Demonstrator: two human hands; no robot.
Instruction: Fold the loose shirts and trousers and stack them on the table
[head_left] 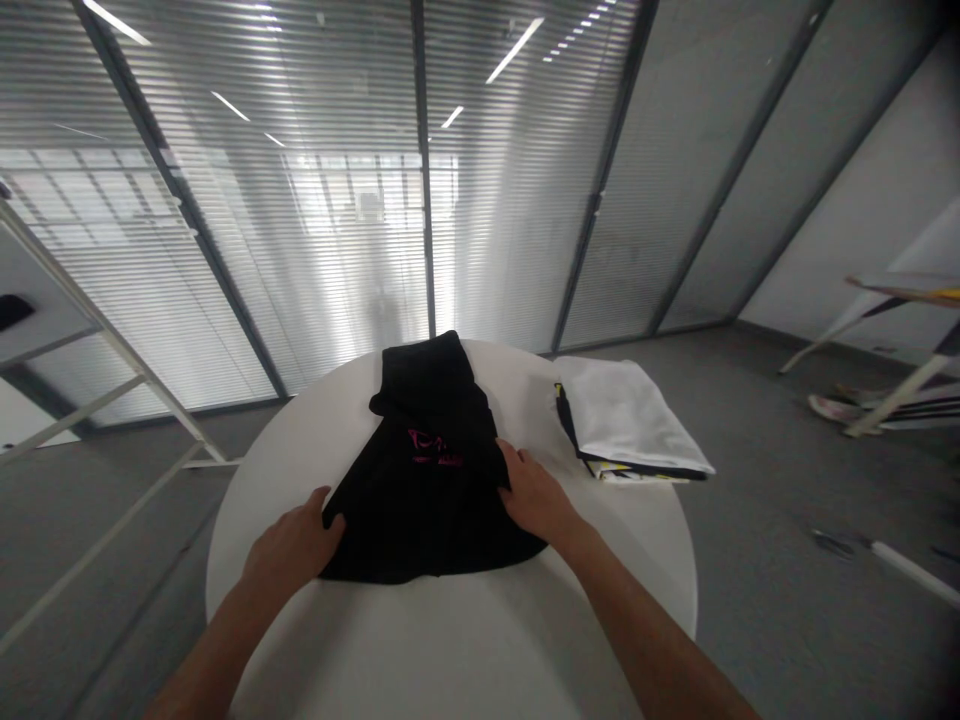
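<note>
A black hooded garment (431, 455) with pink lettering lies partly folded on a round white table (450, 640), hood pointing away from me. My left hand (292, 545) rests on the garment's near left corner, fingers curled at its edge. My right hand (532, 495) lies on its right side, fingers pressed flat against the fabric.
A stack of folded clothes (630, 425), white on top, sits on the table's right side. Glass walls with blinds stand behind. A white frame (112, 400) stands at left. At the far right there are table legs and shoes (832, 408) on grey carpet.
</note>
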